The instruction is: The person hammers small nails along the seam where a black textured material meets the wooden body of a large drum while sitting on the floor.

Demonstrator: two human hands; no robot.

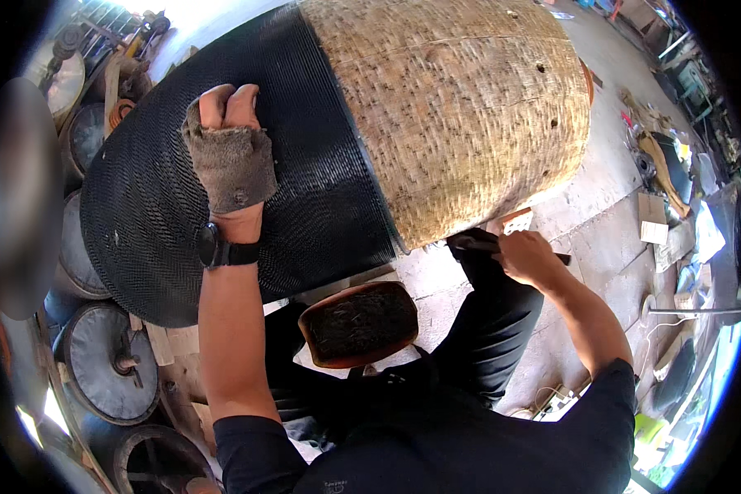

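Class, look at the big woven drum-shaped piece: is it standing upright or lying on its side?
On its side. The woven piece runs lengthwise across the view, part black, part bare tan; the left hand presses its black part.

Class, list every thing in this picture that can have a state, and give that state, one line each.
Large woven barrel-shaped form: lying on its side, part coated black, part bare tan.
Brown shallow bowl: upright, holding dark paste.
Left hand: in a fingerless glove, pressed on the black part.
Right hand: closed on a dark tool.
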